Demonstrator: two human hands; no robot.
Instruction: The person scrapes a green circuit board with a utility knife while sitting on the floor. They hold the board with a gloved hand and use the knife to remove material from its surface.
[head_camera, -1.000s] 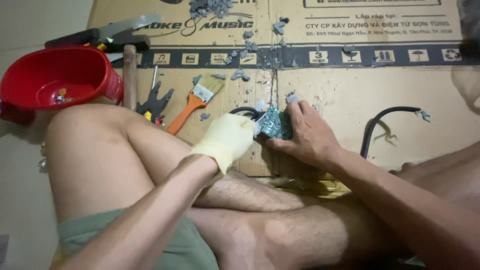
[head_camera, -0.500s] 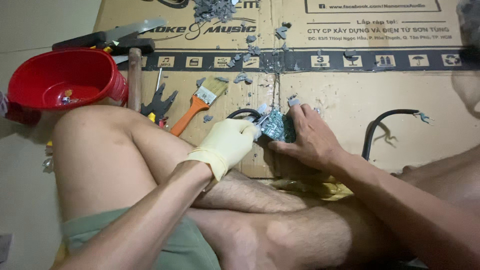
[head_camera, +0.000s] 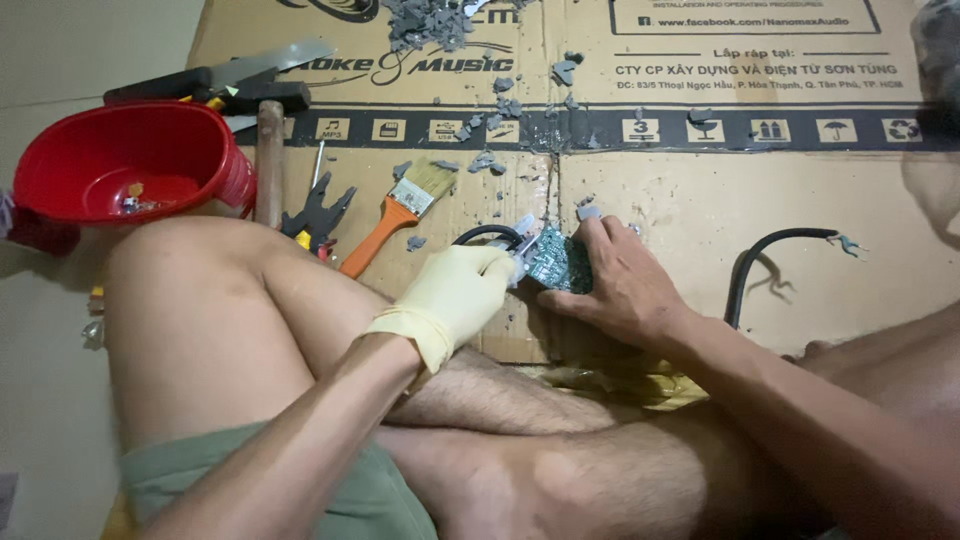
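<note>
At the middle of the frame, your right hand (head_camera: 620, 290) grips the green circuit board (head_camera: 558, 262) on the cardboard (head_camera: 650, 200) (fingers closed around it), while your gloved left hand (head_camera: 458, 292) pinches its left edge.

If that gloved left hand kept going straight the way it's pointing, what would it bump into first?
The gloved left hand points right, toward the small green circuit board that the bare right hand holds. It would probably meet the board first; it already looks to be at its edge.
</note>
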